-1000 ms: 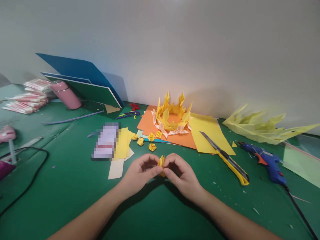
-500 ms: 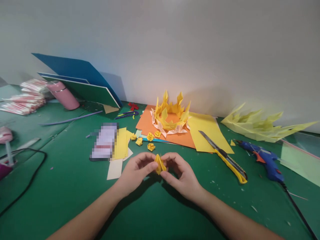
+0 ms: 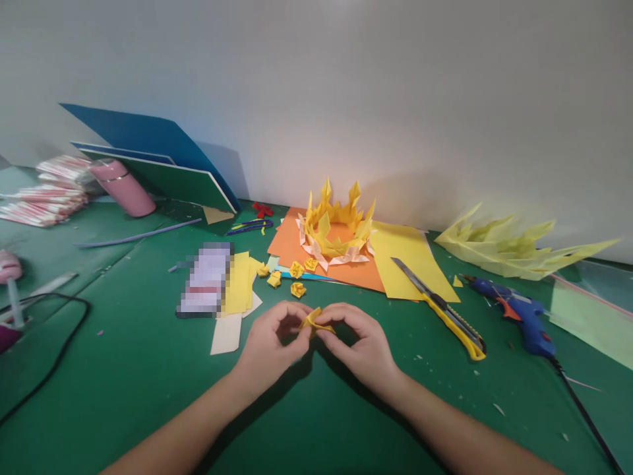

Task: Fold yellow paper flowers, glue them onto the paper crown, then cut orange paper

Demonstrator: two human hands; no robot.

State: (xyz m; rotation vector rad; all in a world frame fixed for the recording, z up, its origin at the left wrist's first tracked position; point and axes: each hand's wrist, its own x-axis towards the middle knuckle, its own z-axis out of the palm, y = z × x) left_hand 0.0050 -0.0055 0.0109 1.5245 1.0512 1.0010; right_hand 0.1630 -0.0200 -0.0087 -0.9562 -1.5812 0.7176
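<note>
Between my fingertips is a small folded yellow paper piece (image 3: 312, 320), with pointed flaps sticking out. My left hand (image 3: 274, 340) pinches its left side between thumb and fingers. From the other side my right hand (image 3: 357, 342) grips a flap the same way. Just beyond my hands lie several small folded yellow paper flowers (image 3: 298, 289). Farther back a yellow folded-paper crown (image 3: 337, 231) with pale pink pieces round its base sits on orange paper (image 3: 284, 239). My fingers cover part of the piece I hold.
Right of my hands lie a yellow utility knife (image 3: 445, 313), its blade showing, and a blue glue gun (image 3: 524, 310) with a black cord. A blurred phone (image 3: 205, 280) and yellow paper strips (image 3: 238, 284) lie left. A pink bottle (image 3: 126, 190) leans near blue boards (image 3: 143, 138).
The yellow paper piece has turned in my fingers, from upright and narrow to flatter with its flaps spread sideways. Both hands stay in nearly the same place.
</note>
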